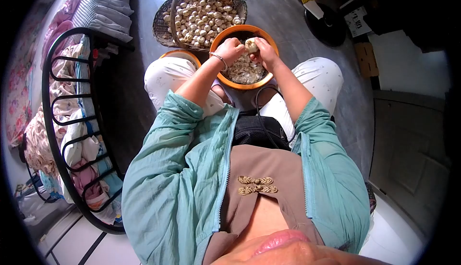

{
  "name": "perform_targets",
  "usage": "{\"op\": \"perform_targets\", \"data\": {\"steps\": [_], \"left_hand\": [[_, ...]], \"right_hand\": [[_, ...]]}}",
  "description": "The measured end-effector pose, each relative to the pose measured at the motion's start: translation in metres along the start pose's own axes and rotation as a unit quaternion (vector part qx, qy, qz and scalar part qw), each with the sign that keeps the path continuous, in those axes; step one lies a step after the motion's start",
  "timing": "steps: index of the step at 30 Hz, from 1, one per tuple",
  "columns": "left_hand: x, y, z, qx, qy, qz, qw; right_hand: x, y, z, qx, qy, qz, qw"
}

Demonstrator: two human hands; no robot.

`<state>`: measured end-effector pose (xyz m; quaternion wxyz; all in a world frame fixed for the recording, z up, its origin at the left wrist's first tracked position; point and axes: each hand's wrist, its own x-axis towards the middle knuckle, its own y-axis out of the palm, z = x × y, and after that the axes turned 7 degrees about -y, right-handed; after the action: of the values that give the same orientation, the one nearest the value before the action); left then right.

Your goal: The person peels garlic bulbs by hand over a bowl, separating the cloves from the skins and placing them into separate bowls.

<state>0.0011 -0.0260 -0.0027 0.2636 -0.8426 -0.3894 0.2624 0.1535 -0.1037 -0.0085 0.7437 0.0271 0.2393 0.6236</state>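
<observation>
Over the orange basin (pixel 216 37), my right hand (pixel 265 54) grips a pale garlic bulb (pixel 251 45). Right beside the bulb, my left hand (pixel 229 50) has its fingers curled together; what they pinch, if anything, is hidden from me. Papery garlic skins (pixel 245 70) fill the basin below both hands. Just beyond, at the upper left, a wicker basket (pixel 158 25) with a tall arched handle is heaped with whole garlic bulbs (pixel 204 18).
A second orange-rimmed container (pixel 185 54) stands partly behind my left knee. On the left is a black metal bed frame (pixel 48 82) with bedding. A round black object (pixel 326 27) and a cardboard box (pixel 366 59) lie at the right on the grey floor (pixel 288 13).
</observation>
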Motion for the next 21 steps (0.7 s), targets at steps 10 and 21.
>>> {"op": "perform_targets", "data": {"steps": [10, 21], "left_hand": [[-0.018, -0.013, -0.028, 0.122, -0.021, 0.016, 0.992], [-0.025, -0.003, -0.029, 0.162, -0.003, -0.057, 0.985]], "right_hand": [[-0.007, 0.013, 0.004, -0.175, -0.107, 0.034, 0.978], [-0.004, 0.009, -0.006, -0.194, -0.134, 0.06, 0.97]]}}
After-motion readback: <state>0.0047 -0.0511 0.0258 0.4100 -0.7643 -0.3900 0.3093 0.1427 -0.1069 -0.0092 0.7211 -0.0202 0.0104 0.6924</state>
